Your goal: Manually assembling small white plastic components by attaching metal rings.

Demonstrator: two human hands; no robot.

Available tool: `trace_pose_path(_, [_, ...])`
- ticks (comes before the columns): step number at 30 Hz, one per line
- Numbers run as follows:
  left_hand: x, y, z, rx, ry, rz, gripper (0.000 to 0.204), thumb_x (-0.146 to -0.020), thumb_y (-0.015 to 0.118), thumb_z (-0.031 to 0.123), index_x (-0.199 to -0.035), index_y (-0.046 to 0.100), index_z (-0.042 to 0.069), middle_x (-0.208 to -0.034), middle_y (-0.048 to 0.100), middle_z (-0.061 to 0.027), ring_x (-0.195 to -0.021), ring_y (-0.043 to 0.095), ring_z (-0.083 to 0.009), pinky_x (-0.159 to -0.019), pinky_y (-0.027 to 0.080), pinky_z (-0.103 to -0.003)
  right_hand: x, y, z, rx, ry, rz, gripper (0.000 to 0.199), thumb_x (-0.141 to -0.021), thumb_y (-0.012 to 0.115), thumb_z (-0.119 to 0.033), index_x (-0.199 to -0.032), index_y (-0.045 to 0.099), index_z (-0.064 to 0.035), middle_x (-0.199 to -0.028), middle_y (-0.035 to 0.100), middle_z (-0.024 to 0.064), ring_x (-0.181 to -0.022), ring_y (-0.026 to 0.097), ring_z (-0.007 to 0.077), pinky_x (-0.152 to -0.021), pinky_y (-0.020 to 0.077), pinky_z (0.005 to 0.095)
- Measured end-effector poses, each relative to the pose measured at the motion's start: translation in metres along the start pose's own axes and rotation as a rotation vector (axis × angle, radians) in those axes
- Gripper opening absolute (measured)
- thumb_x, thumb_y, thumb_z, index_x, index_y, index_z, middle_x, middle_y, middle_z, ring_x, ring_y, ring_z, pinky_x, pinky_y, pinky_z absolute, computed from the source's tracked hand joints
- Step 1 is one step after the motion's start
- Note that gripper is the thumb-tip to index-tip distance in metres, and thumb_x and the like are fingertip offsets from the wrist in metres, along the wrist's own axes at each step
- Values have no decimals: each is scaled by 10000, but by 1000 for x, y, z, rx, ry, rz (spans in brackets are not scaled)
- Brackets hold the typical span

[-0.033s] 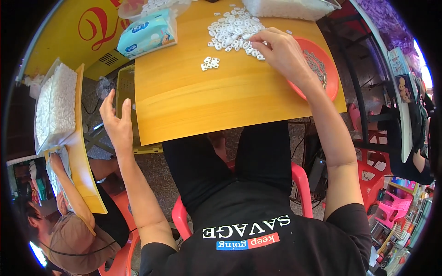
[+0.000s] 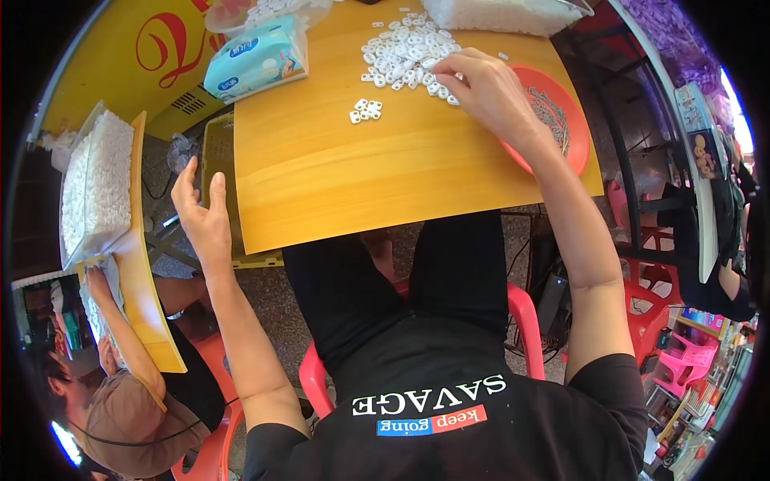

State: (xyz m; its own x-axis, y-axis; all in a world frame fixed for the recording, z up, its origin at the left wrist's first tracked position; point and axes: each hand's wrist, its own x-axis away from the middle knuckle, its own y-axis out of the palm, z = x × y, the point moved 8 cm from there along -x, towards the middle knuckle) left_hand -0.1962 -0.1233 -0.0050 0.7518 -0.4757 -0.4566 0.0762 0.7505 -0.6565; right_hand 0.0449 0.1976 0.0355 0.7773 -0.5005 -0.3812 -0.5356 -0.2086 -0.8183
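Note:
My right hand (image 2: 487,90) is over the right edge of a loose pile of small white plastic pieces with holes (image 2: 409,54). Its thumb and forefinger nearly meet among the pieces; whether one is pinched between them is hard to make out. Close beside that hand, partly under the wrist, sits a red round tray (image 2: 579,132) holding many thin metal pins (image 2: 550,120). A small cluster of white pieces (image 2: 366,111) lies apart, left of the pile. My left hand (image 2: 202,204) hangs in the air off the table's left edge, fingers and thumb apart, holding nothing.
The wooden table (image 2: 337,184) also bears a blue tissue pack (image 2: 257,60) and a clear bin of white pieces (image 2: 505,14). At left, another person (image 2: 132,417) works at a side table (image 2: 156,321) with a filled clear bin (image 2: 98,188). A yellow crate (image 2: 216,168) stands beneath.

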Motion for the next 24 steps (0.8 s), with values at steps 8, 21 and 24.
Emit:
trace_pose_path(8, [25, 38, 96, 373, 123, -88, 311, -918, 628, 84, -1225, 603, 44, -1255, 564, -120, -1188, 536, -240, -989, 438, -351, -13, 38, -14, 208, -186, -48, 168, -853, 637, -167, -992, 722, -128, -951, 651, 135, -878, 658, 345, -754, 512, 459])
trace_pose_path(21, [58, 92, 154, 612, 133, -263, 247, -883, 626, -14, -1129, 630, -3, -1163, 583, -145, -1064, 592, -255, -887, 488, -331, -7, 55, -32, 270, -332, -30, 129, -876, 646, -212, -920, 697, -102, -898, 614, 64, -801, 642, 284, -689, 508, 406])
trace_pose_path(24, [59, 98, 146, 695, 31, -291, 210, -900, 621, -3, -1109, 639, -7, -1072, 613, -122, -940, 623, -193, -800, 508, -293, -3, 55, -34, 254, -362, -15, 136, -878, 644, -206, -908, 683, -79, -901, 619, 73, -789, 636, 294, -674, 503, 409])
